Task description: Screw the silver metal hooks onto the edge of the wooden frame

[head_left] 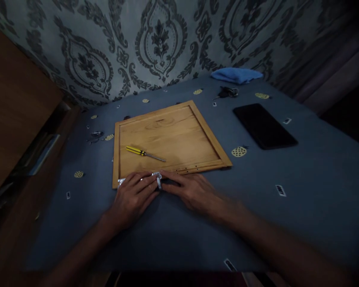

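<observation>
A framed wooden panel (pixel 167 129) lies flat on the blue cloth. At its near edge, a shiny metal fitting (pixel 159 182) shows between my hands; its exact kind is partly hidden by the fingers. My left hand (pixel 134 195) is closed over the fitting, pressing it along the panel's edge, and another bright metal bit (pixel 120 181) shows by its knuckles. From the other side my right hand (pixel 194 191) pinches the fitting's right end with thumb and fingers. On the panel rests a yellow-and-black screwdriver (pixel 143 153), its tip pointing right. Several small dark holes dot the panel's near frame.
Right of the panel lies a black tablet-like slab (pixel 265 126). Behind it are keys (pixel 228 92) and a folded blue cloth (pixel 237 75) near the patterned wall. Small dark metal pieces (pixel 96 136) sit left of the panel. A wooden cabinet (pixel 20 87) borders the left.
</observation>
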Demonstrator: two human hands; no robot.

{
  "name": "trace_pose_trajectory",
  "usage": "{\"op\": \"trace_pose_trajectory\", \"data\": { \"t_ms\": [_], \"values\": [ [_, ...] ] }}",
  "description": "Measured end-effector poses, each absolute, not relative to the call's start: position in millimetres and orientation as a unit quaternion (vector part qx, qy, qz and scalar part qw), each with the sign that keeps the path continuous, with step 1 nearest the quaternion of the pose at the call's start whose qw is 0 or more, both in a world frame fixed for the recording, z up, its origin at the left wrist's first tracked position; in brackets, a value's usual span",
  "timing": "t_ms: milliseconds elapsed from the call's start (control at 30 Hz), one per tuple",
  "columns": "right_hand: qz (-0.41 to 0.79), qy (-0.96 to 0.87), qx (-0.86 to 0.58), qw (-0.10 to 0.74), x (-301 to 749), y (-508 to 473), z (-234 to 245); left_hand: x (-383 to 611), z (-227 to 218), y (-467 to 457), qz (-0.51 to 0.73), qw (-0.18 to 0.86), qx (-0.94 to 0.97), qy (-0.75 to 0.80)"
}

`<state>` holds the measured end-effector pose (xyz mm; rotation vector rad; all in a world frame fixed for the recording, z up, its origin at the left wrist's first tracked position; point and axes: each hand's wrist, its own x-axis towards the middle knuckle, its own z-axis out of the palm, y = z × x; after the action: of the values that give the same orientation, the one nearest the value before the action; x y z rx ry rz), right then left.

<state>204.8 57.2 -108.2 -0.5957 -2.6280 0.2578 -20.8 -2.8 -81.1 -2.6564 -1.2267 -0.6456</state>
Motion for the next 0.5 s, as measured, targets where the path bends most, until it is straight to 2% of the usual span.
{"op": "trace_pose_trajectory", "data": {
  "t_ms": [100,333,433,500],
  "values": [
    [0.127,-0.939,-0.21,0.242,206.8,58.0,-107.7,-20.0,-81.3,-3.3,-0.219,0.076,-0.881,-0.412],
    [0.258,-0.858,-0.233,0.378,207.0,70.5,-100.9,-17.0,-82.3,-3.5,-0.239,0.085,-0.874,-0.414],
    [0.272,-0.859,-0.272,0.339,189.3,85.7,-86.7,-15.9,-83.1,-3.3,-0.253,0.087,-0.869,-0.415],
    [0.245,-0.879,-0.305,0.272,171.0,97.7,-75.1,-15.9,-83.8,-3.4,-0.253,0.087,-0.867,-0.419]
  ]
}}
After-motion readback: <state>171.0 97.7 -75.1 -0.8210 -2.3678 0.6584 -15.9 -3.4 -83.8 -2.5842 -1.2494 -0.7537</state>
